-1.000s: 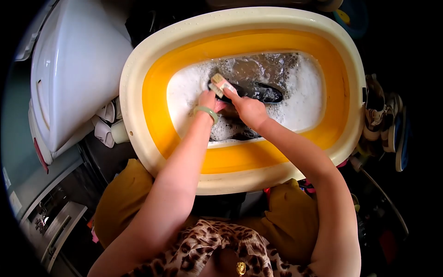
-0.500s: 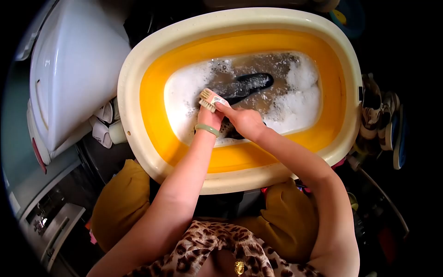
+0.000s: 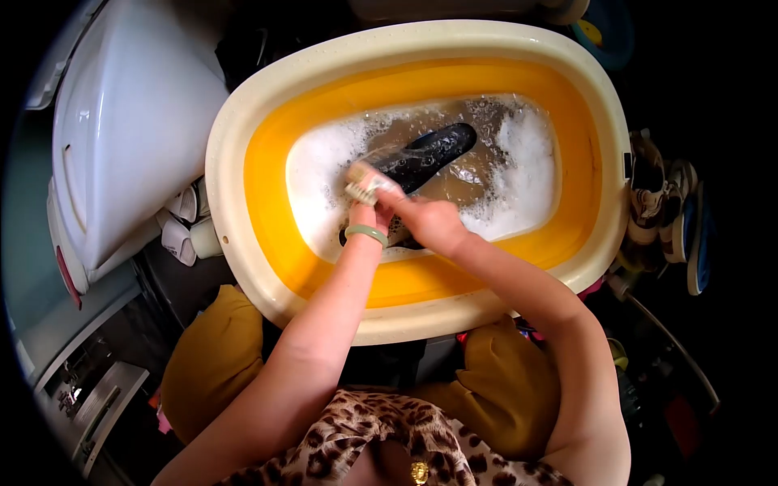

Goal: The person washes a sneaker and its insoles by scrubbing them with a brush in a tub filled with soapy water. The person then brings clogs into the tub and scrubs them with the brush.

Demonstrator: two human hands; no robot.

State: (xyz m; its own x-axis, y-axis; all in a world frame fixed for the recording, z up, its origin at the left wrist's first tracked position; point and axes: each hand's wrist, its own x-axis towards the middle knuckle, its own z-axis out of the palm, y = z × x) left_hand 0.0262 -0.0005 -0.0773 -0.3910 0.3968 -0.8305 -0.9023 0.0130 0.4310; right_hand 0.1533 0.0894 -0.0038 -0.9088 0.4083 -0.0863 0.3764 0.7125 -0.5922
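My right hand (image 3: 438, 225) is closed around a scrub brush (image 3: 366, 183) with a pinkish back and pale bristles, blurred by motion. Under the brush is a long black shoe (image 3: 438, 154), wet, its rounded end pointing to the upper right. My left hand (image 3: 371, 215), with a green bangle at the wrist, is at the shoe's near end and appears to grip it; the brush and right hand hide most of its fingers. Both hands are over the foamy, murky water (image 3: 519, 182) in a yellow basin with a cream rim (image 3: 421, 330).
A large white tub-like fixture (image 3: 138, 130) stands to the left, with white slippers (image 3: 178, 239) beside it. Several shoes (image 3: 681, 202) sit right of the basin. My knees (image 3: 212, 364) are close against its near side. A blue container (image 3: 609, 40) is at the upper right.
The brush has shifted slightly down and left and is now blurred. More of the shoe's dark surface shows above the water, and the foam on the right has spread differently.
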